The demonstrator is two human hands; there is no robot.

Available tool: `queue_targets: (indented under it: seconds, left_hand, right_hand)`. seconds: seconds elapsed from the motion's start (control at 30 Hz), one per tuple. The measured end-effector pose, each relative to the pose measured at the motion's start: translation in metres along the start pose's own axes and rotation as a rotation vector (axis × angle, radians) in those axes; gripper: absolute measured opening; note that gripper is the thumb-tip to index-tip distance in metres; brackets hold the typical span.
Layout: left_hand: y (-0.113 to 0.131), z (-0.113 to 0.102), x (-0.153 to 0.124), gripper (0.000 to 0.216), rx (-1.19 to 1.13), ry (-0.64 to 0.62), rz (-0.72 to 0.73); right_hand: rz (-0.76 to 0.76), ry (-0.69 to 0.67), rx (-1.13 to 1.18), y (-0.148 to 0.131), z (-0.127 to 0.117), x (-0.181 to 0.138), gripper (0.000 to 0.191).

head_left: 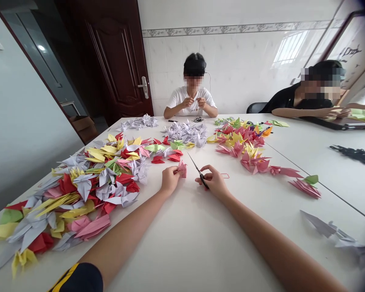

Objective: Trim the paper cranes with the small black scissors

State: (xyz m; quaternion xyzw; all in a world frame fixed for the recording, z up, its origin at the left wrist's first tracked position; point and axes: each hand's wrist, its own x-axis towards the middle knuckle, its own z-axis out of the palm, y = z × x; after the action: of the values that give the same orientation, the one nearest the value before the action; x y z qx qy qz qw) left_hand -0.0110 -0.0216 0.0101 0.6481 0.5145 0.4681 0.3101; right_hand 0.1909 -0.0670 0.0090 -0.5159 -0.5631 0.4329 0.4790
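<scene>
My left hand [169, 179] pinches a small pink folded paper piece [182, 168] just above the white table [182, 243]. My right hand [214, 182] is closed round the handles of a pair of scissors [197, 169], whose thin blades point up and left toward the pink piece. The red handle loop sticks out to the right of my fingers. The two hands are a short way apart near the table's middle.
A wide heap of folded paper cranes [79, 190] in several colours lies at the left. More pink and yellow cranes [246, 146] trail to the right. Grey paper pieces [334, 233] lie at the near right. One person [192, 97] sits opposite, another person [316, 93] at the far right.
</scene>
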Motion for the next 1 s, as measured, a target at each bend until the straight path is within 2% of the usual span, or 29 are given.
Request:
queue_targets:
  seconds: [0.1,0.2,0.33,0.43,0.53,0.67,0.7,1.0]
  left_hand:
    - [-0.001,-0.009,0.007,0.020,0.014,0.060,0.009]
    - [-0.005,-0.011,0.012,0.021,-0.018,0.049,-0.005]
    - [-0.006,-0.008,0.012,0.048,-0.036,0.038,0.088]
    - [-0.006,-0.007,0.010,0.061,-0.042,0.053,0.085]
    - [-0.005,-0.008,0.010,0.058,-0.061,0.038,0.066]
    - [-0.004,-0.008,0.011,0.021,-0.148,0.007,-0.017]
    - [-0.004,-0.007,0.011,0.018,-0.157,0.009,-0.033]
    - [-0.013,-0.004,0.016,0.046,-0.179,0.010,0.006]
  right_hand:
    - [-0.001,-0.051,0.017,0.002,0.000,0.000,0.048]
    - [0.005,-0.074,0.034,0.004,0.000,0.001,0.047]
    - [0.007,-0.088,0.036,0.006,0.000,0.001,0.048]
    - [0.003,-0.090,0.015,0.007,0.000,0.001,0.047]
    - [0.006,-0.085,-0.004,0.007,0.000,0.001,0.047]
    - [0.014,-0.080,0.008,0.006,-0.001,0.000,0.049]
    - [0.017,-0.078,0.011,0.005,-0.001,-0.001,0.049]
    - [0.000,-0.116,-0.068,0.004,0.000,-0.002,0.038]
